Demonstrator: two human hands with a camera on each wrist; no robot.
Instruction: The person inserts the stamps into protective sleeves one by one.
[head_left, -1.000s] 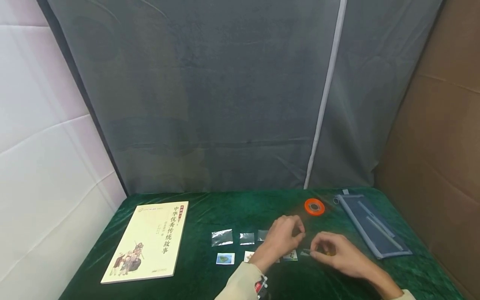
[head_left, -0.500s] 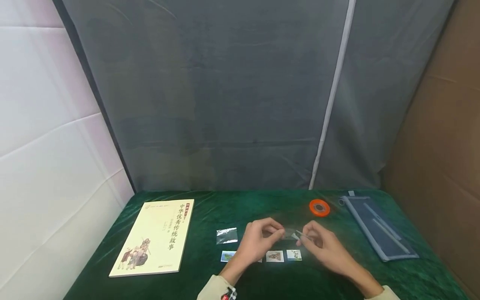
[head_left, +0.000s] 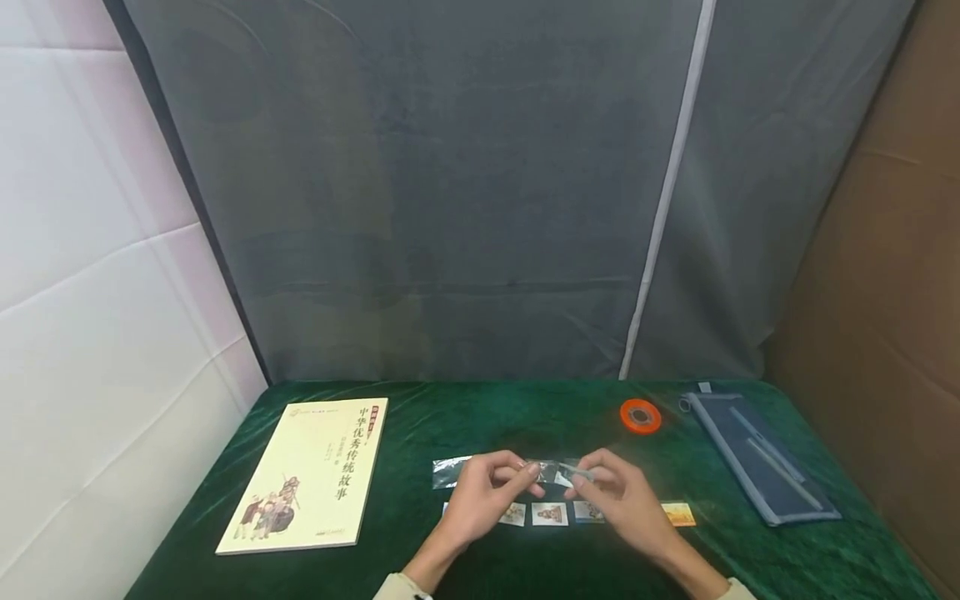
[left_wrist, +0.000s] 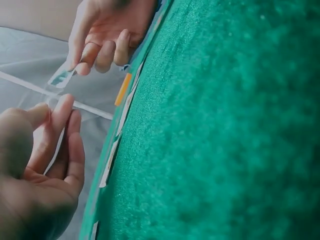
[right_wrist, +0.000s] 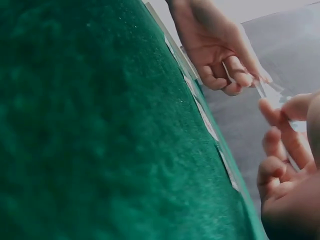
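Note:
My left hand (head_left: 483,492) pinches a small clear plastic sleeve (head_left: 543,472) between thumb and forefinger. Facing it, my right hand (head_left: 618,500) pinches a small stamp-like picture card (left_wrist: 60,78) by its edge, its free end pointing at the sleeve. In the left wrist view, the card has a pale border and a teal patch, and sleeve and card sit very close; whether the card's end is inside the sleeve I cannot tell. Both hands are held above a row of similar cards on the green cloth, including a brown figure card (head_left: 550,514) and a yellow card (head_left: 678,514).
Another clear sleeve (head_left: 448,472) lies partly behind my left hand. A pale yellow book (head_left: 311,475) rests at the left. An orange roll (head_left: 641,416) and a blue zip pouch (head_left: 761,458) lie to the right on the green cloth (head_left: 480,412). Grey curtain hangs behind.
The right hand lifted the card, and the left came to hold a clear sleeve. Both hands moved left and closer together, uncovering the yellow card. The head view shifted slightly.

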